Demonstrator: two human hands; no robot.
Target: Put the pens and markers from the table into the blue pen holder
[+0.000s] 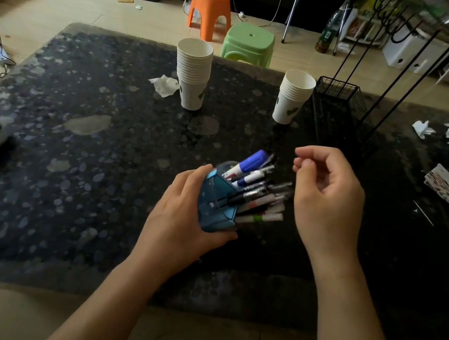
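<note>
Left hand is wrapped around the blue pen holder, tipping it right near the table's front middle; right hand hovers beside it, loosely curled, holding nothing; pens and markers fan out of the mouth; I'd stand the holder upright slowly so nothing slides out, then nudge loose ends down.
</note>
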